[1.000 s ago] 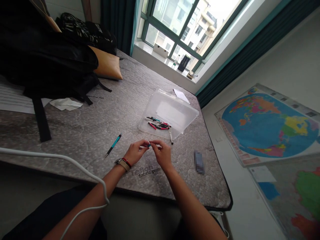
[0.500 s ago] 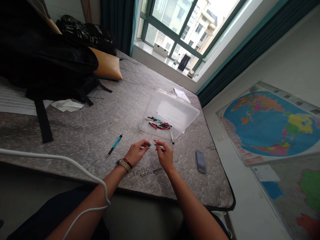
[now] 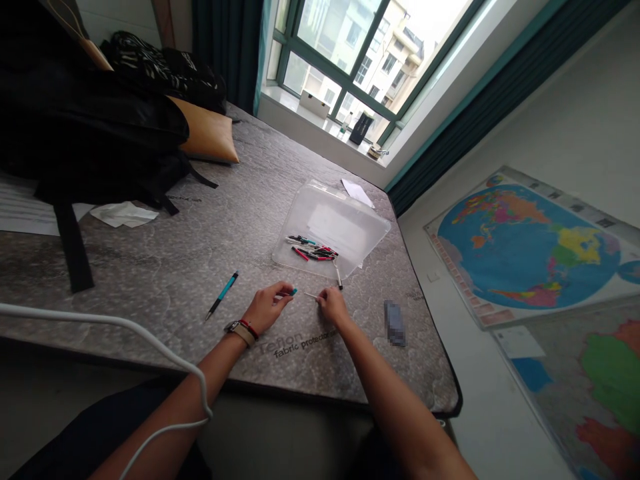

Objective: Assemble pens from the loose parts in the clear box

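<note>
My left hand (image 3: 270, 305) pinches a small teal piece (image 3: 294, 291), perhaps part of a pen, between thumb and fingertips. Facing it, my right hand (image 3: 332, 305) is closed on a thin white rod (image 3: 311, 295) that looks like a pen refill. The rod points left toward the teal piece, with a gap between them. To the left of my hands lies a teal and black pen (image 3: 222, 296) on the mattress (image 3: 200, 360). Just beyond them, a clear plastic box (image 3: 367, 230) holds several pens (image 3: 315, 252). A white pen (image 3: 339, 275) with a black end leans over its near edge.
On the right of the mattress lies a blurred grey object (image 3: 395, 323). A black backpack (image 3: 90, 140), a tan cushion (image 3: 207, 133) and crumpled tissue (image 3: 124, 214) are at the left. A white cable (image 3: 145, 339) crosses in front of my left forearm.
My right hand has moved slightly right and down, and the thin white rod now shows in its fingers. My left hand keeps its pinch on the teal piece. The view has shifted slightly.
</note>
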Available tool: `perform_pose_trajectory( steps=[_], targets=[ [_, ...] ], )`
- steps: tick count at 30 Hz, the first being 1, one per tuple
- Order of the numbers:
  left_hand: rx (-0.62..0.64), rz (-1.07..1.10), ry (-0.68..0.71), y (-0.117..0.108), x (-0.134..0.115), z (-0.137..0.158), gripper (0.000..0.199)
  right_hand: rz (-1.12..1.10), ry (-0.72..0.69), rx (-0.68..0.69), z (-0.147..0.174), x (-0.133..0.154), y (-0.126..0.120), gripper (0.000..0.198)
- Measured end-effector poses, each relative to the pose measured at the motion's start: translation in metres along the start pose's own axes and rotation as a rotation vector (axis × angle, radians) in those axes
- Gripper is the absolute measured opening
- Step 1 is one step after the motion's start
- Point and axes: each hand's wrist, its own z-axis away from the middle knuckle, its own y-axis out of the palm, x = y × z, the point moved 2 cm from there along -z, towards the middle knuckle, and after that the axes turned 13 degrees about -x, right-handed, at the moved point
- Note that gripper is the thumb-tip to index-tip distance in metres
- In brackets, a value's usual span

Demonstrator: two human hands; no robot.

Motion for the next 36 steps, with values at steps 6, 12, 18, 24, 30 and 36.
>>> perform_pose_trajectory(
  steps=[6, 12, 18, 24, 30, 36],
  targets=[
    [0.001, 0.008, -0.007, 0.001, 0.001, 0.000, 0.021, -0.408, 0.101, -0.089, 0.010, 0.023, -0.014, 0.010],
    [0.019, 0.020, 0.005, 0.002, -0.002, 0.002, 0.021, -1.015, 0.131, -0.156, 0.028, 0.083, -0.051, 0.028],
    [0.064, 0.028, 0.008, 0.004, -0.003, 0.005, 0.023, -0.943, 0.055, -0.178, 0.030, 0.100, -0.054, 0.023],
    [0.068, 0.065, -0.021, 0.005, -0.006, 0.005, 0.027, -0.817, 0.023, -0.143, 0.031, 0.096, -0.041, 0.021],
    [0.078, 0.209, -0.074, 0.008, -0.007, 0.004, 0.030, -0.825, 0.028, -0.062, 0.022, 0.095, -0.040, 0.029],
    [0.082, 0.282, -0.128, 0.012, -0.001, 0.006, 0.034, -0.822, 0.016, -0.124, 0.015, 0.101, -0.050, 0.023]
  ],
)
